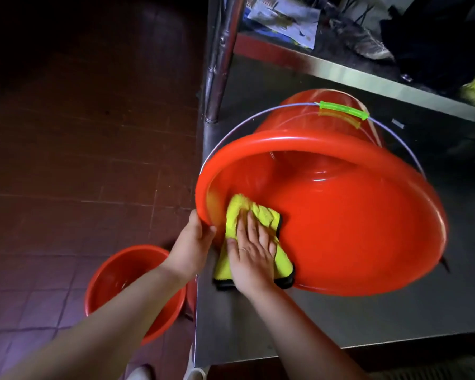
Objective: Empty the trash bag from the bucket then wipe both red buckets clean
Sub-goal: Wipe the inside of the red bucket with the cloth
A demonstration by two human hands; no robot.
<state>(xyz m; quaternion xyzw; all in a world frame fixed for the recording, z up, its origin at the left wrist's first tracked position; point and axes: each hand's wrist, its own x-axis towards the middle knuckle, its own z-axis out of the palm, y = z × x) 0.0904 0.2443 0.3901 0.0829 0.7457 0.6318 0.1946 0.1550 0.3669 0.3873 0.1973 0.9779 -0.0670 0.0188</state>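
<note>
Forearms (115, 319) before second bucket (115, 272)

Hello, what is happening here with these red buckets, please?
A person is wiping a red bucket that lies on its side on a steel table. The left hand grips its rim, and the right hand presses a yellow cloth flat against the inside. A second red bucket stands on the floor, beside the table.
</note>
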